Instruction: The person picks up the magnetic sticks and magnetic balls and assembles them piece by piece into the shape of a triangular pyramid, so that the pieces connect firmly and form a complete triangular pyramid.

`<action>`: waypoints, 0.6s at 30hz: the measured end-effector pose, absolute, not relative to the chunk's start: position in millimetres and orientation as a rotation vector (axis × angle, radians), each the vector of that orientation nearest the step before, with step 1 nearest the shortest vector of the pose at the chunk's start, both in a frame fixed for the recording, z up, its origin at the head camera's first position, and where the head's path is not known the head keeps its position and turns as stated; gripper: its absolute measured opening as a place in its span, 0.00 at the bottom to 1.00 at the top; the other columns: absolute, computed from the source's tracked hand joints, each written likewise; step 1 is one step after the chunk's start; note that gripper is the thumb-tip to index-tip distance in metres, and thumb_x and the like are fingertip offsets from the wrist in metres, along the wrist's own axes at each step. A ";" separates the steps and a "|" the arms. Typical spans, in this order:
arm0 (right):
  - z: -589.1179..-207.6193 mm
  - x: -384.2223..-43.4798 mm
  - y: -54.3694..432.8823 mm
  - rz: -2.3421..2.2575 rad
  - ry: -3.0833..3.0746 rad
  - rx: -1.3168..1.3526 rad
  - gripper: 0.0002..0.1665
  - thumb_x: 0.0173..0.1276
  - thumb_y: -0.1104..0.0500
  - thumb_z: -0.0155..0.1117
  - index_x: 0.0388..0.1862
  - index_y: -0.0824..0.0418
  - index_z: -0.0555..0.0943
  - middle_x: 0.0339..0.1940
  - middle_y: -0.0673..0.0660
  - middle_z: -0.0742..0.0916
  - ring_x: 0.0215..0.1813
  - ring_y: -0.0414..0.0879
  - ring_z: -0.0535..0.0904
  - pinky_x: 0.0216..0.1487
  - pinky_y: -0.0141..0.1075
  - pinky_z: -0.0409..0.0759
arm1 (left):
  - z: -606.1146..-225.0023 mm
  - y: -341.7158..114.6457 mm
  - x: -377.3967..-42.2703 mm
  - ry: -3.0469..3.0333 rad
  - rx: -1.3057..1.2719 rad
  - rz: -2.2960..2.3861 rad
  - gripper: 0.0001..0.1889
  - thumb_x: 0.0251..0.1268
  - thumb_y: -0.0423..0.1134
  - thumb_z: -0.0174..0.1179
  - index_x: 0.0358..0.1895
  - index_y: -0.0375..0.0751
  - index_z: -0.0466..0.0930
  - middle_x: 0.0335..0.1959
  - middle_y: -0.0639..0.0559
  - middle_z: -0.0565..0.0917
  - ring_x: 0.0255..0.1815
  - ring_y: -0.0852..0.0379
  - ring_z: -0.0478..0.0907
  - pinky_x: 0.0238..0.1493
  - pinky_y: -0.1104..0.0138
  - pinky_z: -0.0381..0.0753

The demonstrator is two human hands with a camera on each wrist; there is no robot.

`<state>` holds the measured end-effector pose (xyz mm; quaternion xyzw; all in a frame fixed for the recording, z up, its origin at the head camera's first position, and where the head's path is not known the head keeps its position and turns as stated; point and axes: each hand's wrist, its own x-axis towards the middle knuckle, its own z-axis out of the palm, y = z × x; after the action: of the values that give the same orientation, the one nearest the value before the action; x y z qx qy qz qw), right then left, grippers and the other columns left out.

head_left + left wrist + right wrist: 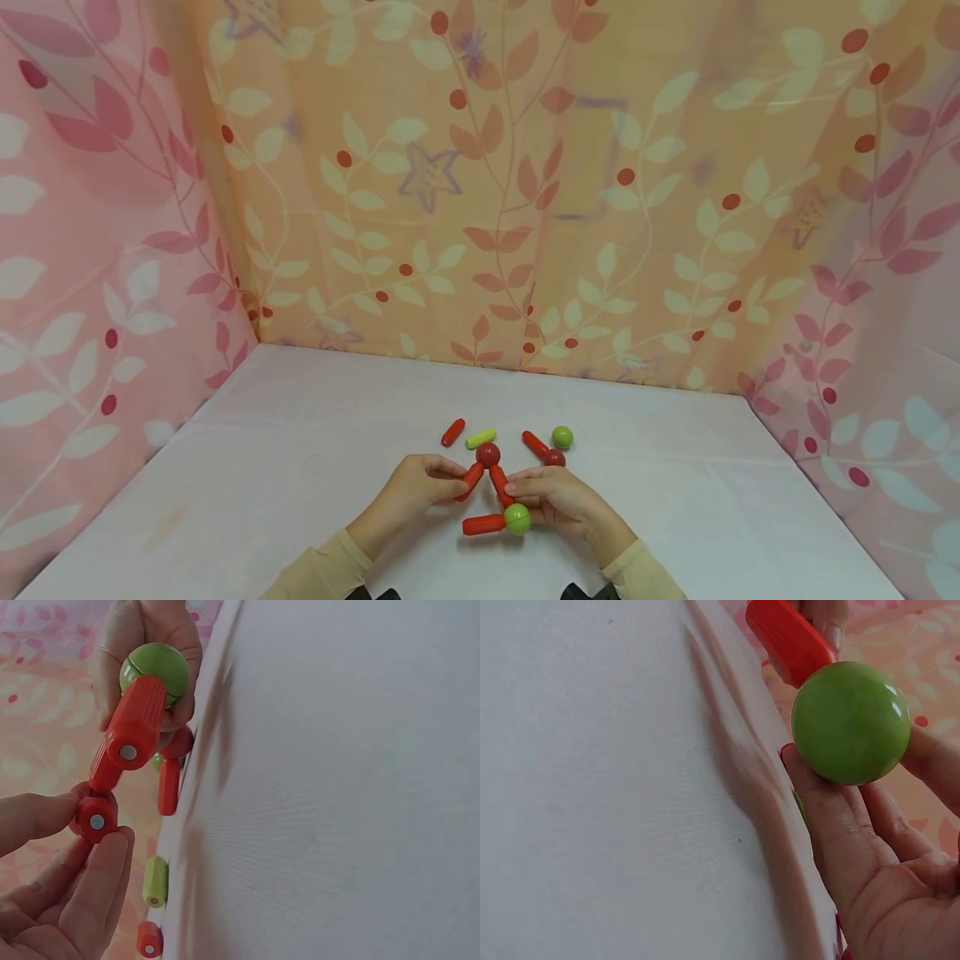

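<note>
Both hands hold up one piece made of red rods and balls. A red ball [488,454] joins two slanting rods at the top. My left hand [412,493] pinches the left red rod [472,480] between thumb and fingers. The right red rod [501,485] is pinched by my right hand [564,502], close above a green ball [517,518]. From that ball another red rod [483,524] points left, its far end free. Silvery round discs show in the rod ends in the left wrist view. The green ball [851,722] hides part of the grip in the right wrist view.
Beyond the hands on the white table [300,417] lie a loose red rod [453,432] and a yellow-green rod [481,438]. Past the right hand, another red rod [535,444] touches a second red ball [554,458], with a green ball [562,437] nearby. Patterned cloth [495,167] walls the back and sides.
</note>
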<state>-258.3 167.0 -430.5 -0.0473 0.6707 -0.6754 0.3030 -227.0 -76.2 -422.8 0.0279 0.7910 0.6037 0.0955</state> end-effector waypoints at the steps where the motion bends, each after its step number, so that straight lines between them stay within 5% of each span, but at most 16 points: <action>1: -430.8 -258.5 166.8 -1.788 1.781 -0.121 0.15 0.69 0.60 0.64 0.51 0.67 0.85 0.37 0.51 0.91 0.41 0.40 0.87 0.52 0.41 0.85 | -423.7 -76.2 -227.8 2.345 0.082 1.785 0.13 0.57 0.35 0.71 0.44 0.33 0.86 0.35 0.50 0.88 0.34 0.61 0.80 0.39 0.68 0.84; 18: -438.3 -259.7 166.6 -1.731 1.903 -0.095 0.14 0.67 0.59 0.68 0.48 0.66 0.86 0.38 0.53 0.91 0.41 0.41 0.87 0.50 0.41 0.86 | -433.6 -74.9 -238.0 2.345 0.095 1.756 0.12 0.56 0.31 0.70 0.44 0.30 0.86 0.35 0.50 0.88 0.33 0.61 0.81 0.39 0.66 0.86</action>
<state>-259.7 166.6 -438.3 -0.0354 0.7097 -0.6456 0.2799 -238.0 -74.9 -433.6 0.0321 0.7957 0.5957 0.1051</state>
